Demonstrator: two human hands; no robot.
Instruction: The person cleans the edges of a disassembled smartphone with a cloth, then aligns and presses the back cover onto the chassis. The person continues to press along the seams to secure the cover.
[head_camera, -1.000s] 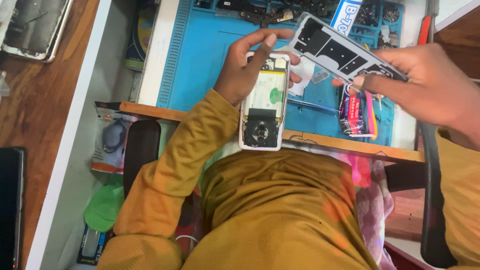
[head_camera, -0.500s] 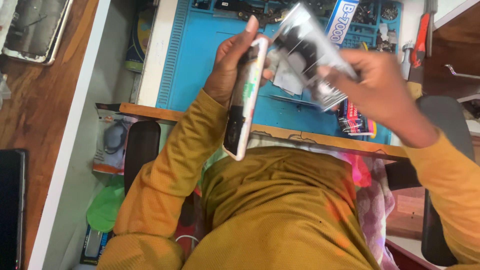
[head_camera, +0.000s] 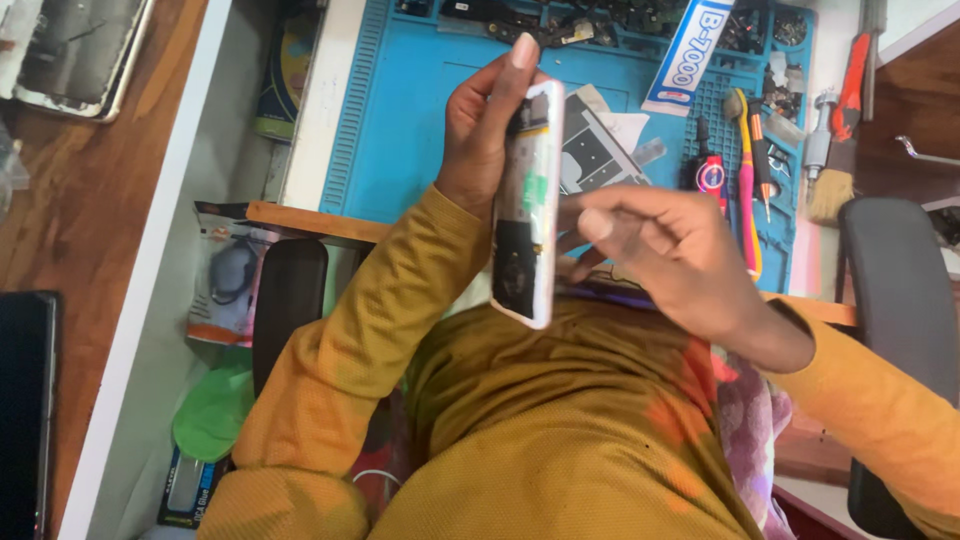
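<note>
Just one camera here, worn on the head and pointing steeply down over the person's own chest and arms. It sits really close: the mustard sleeves fill the near half of the shot. The blue mat (head_camera: 400, 120) on the table (head_camera: 310, 110) runs along the far edge, and the floor (head_camera: 60, 200) shows on the left. There's no second view to overlap with.
</note>
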